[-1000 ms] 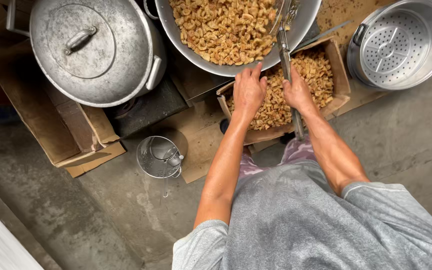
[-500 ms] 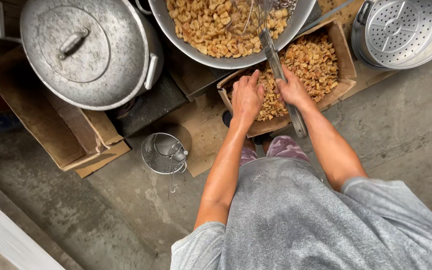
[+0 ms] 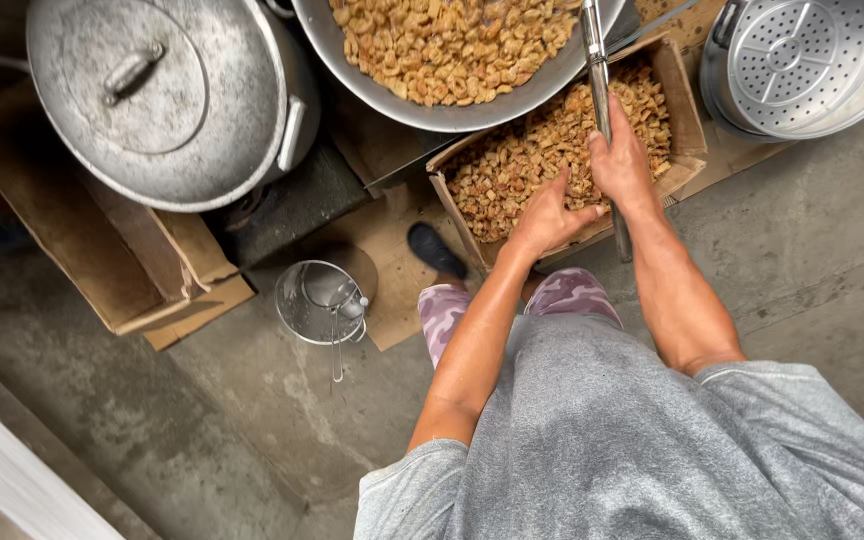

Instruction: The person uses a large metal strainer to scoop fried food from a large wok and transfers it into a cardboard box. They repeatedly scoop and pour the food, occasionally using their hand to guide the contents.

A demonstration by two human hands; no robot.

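Right hand (image 3: pixel 620 165): fist closed round a long metal handle (image 3: pixel 600 95), which runs up into the wide bowl (image 3: pixel 452 110) of fried pieces
Left hand (image 3: pixel 549 215): fingers spread loosely, gripping nothing, resting on the handle's lower end above the cardboard box (image 3: pixel 687 120) of browner pieces
Floor (image 3: pixel 202 420): bare grey concrete, stained, flattened cardboard under the pots
Around: lidded pot (image 3: pixel 167 95) at left, steamer pot (image 3: pixel 802 65) at right, small metal cup (image 3: pixel 320 300) on the floor

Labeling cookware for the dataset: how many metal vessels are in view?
4: lidded pot top left, wide pan of fried pieces top centre, perforated steamer top right, small cup on the floor. More may sit off-frame.
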